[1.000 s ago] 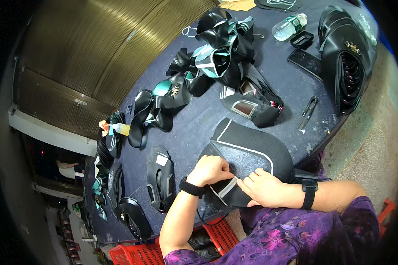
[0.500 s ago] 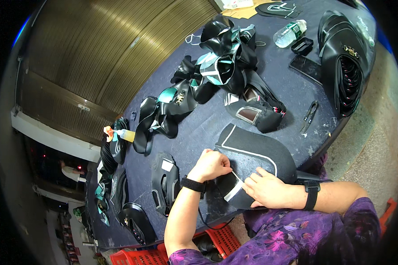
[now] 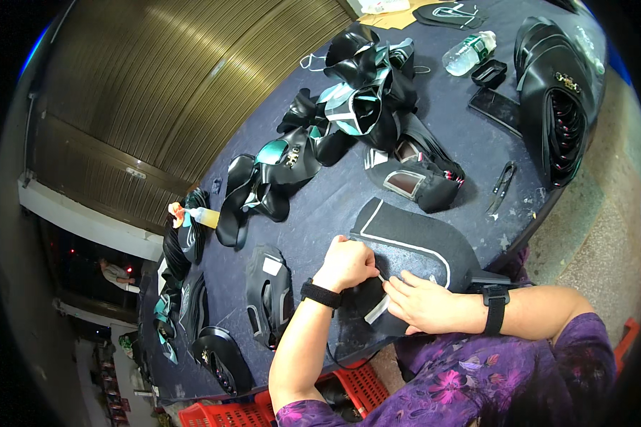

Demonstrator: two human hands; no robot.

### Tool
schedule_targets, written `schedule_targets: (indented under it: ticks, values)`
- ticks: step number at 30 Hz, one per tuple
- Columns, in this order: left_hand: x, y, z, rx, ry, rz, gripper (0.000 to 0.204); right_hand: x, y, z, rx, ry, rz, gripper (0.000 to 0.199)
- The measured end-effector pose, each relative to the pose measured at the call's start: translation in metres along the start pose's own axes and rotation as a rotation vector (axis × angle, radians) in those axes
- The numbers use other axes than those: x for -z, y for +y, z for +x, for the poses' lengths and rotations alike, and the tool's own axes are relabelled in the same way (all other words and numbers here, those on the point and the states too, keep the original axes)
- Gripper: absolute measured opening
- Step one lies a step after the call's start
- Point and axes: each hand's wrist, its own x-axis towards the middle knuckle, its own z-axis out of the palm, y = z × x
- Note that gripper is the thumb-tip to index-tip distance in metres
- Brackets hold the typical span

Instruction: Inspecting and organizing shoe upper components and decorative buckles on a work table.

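A curved black shoe-upper piece (image 3: 424, 231) with a white line along its edge lies on the near part of the table. Over it, my left hand (image 3: 347, 265) is closed, thumb and forefinger pinching the upper end of a thin white strip. My right hand (image 3: 424, 304) lies flat with its fingers stretched, fingertips pressing near the pinch. Below my fingers shows a smaller black piece (image 3: 367, 295) with a white edge band (image 3: 378, 310); part of it is hidden by my right hand.
Flat black uppers (image 3: 269, 299) lie to the left, with a squeeze bottle (image 3: 204, 216) beyond. Shiny black uppers (image 3: 363, 107) are heaped farther back. Rightward are thread snips (image 3: 503, 186), a phone (image 3: 496, 111), a water bottle (image 3: 468, 53) and stacked uppers (image 3: 548, 85). Red baskets (image 3: 224, 414) stand below.
My left hand has shifted slightly right and down, and my right fingertips have slid closer to it. Less of the thin white strip shows between them.
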Motion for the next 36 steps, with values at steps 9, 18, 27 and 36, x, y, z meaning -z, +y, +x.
schedule_targets:
  ticks: [9,18,27,36]
  values:
    - [0.012,-0.02,-0.013,0.038,0.064,-0.248,0.011,-0.005,0.0,0.0,0.04,0.02,-0.066,0.069]
    - [0.01,-0.019,-0.017,0.041,0.029,-0.507,0.012,-0.002,-0.004,-0.001,-0.007,-0.042,-0.061,0.064]
    - [0.002,-0.019,-0.019,0.052,0.198,-0.337,0.013,-0.004,-0.005,-0.001,-0.012,-0.044,-0.076,0.064]
    - [-0.004,-0.02,-0.013,0.137,0.251,-0.253,0.011,-0.006,-0.004,-0.002,0.008,-0.027,-0.118,0.065]
